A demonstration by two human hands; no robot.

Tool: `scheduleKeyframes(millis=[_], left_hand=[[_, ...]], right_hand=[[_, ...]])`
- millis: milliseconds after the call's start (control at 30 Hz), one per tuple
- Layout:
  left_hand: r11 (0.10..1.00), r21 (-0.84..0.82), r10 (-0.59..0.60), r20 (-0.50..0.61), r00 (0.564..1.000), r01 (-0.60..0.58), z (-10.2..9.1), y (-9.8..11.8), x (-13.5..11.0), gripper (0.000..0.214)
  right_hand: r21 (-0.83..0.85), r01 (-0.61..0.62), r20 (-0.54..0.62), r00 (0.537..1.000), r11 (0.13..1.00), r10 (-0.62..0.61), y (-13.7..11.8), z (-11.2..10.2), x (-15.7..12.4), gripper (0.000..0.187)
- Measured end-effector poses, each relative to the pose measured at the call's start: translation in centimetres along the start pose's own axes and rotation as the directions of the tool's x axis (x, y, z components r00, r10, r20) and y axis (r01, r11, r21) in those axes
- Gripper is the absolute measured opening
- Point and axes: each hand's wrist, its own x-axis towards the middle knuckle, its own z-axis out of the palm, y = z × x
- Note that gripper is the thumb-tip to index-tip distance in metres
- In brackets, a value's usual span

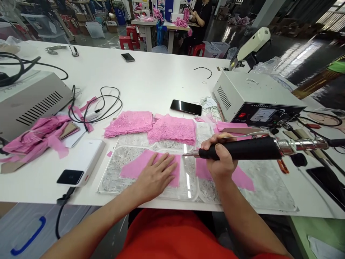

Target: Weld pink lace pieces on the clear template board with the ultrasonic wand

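My left hand lies flat, fingers spread, on a pink fabric piece over a clear plastic sheet with a grey marbled look. In my right hand is a thick black corded handpiece with a pointed metal tip. That tip points left, close to the right edge of the fabric under my left hand; whether it touches cannot be made out. Another pink fabric piece lies partly behind my right wrist. Beyond the hands sit two stacks of pink lace, a left stack and a right stack.
A metal control box with a dial stands at right, a grey vented box at left. Around them lie a bundle of pink fabric, a white power bank, a phone and black cables. Another person sits farther back.
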Motion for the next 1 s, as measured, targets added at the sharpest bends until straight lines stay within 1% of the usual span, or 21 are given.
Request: scheduleKeyframes(millis=[200,400,800,1000], left_hand=[[1.0,0.019,0.01,0.018,1.0,-0.011,-0.22,0.0,0.15,0.039],[0.999,0.04,0.029,0.054,0.998,-0.032,-0.5,-0.02,0.34,0.038],[0.999,0.043,0.022,0.035,0.999,-0.023,-0.04,-0.14,0.13,0.039],[0.999,0.034,-0.006,0.07,0.998,0.003,-0.21,0.16,0.09,0.04]], right_hand=[[0.012,-0.003,0.008,1.0,1.0,0.003,0.14,0.2,-0.17,0.016],[0.01,0.0,0.054,0.999,1.0,-0.001,0.5,0.25,-0.31,0.017],[-0.004,0.014,0.066,0.998,1.0,-0.014,0.75,0.12,-0.33,0.017],[-0.049,0.009,0.096,0.995,0.999,-0.004,0.36,0.36,-0.52,0.013]])
